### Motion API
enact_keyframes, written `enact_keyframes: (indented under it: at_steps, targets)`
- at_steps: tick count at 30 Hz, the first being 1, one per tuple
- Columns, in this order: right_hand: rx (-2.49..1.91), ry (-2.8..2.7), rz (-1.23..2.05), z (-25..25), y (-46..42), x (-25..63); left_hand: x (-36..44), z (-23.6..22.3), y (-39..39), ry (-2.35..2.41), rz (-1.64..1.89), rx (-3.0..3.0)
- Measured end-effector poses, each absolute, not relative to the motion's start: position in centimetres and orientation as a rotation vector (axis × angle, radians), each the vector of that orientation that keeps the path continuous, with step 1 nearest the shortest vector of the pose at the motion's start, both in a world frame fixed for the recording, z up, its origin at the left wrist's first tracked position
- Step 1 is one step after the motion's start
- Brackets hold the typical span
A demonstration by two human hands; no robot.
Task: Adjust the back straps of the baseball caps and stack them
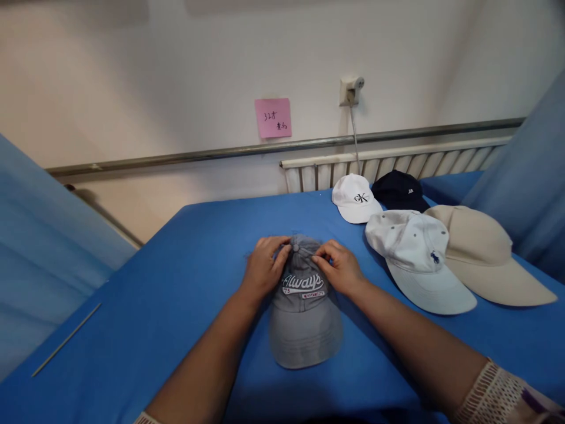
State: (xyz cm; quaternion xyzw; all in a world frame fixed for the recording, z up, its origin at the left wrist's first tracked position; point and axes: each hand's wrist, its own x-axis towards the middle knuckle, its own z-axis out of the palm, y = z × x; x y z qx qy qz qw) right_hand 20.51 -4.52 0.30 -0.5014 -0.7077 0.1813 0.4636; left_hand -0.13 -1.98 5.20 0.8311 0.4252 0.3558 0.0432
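Observation:
A grey baseball cap [304,318] with white "Always" lettering rests on the blue-covered table [198,265], its brim toward me. My left hand [267,265] pinches the crown's fabric at the upper left, close to the top button. On the other side, my right hand [338,265] pinches the crown at the upper right between thumb and fingers. Both forearms reach in from the bottom of the view, one on each side of the cap. The back of the crown is partly blurred.
To the right lie a white cap [353,197], a dark navy cap [399,189], a pale cap with a small emblem [415,253] and a beige wide-brimmed cap [481,247]. A thin stick [66,340] is at the left. Behind stand a radiator [322,176] and a metal rail [212,154].

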Motion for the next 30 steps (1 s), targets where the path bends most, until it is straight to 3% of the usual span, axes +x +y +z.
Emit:
enact_keyframes:
  at_steps: [7, 15, 23, 30]
  targets:
    - [-1.149, -1.599, 0.547, -0.5, -4.2, 20.6, -2.6, 5.9, -1.1, 1.240, 0.864, 2.453]
    - [-1.052, -1.401, 0.785, 0.5, -4.6, 20.8, -1.5, 5.9, -1.9, 1.327, 1.086, 2.063]
    - [-1.051, -1.399, 0.771, -0.2, -4.5, 20.6, 0.1, 5.4, -2.4, 1.045, 0.987, 2.511]
    - [-1.185, -1.233, 0.742, 1.3, -6.4, 21.5, 0.9, 5.4, -2.0, 1.133, 0.858, 2.691]
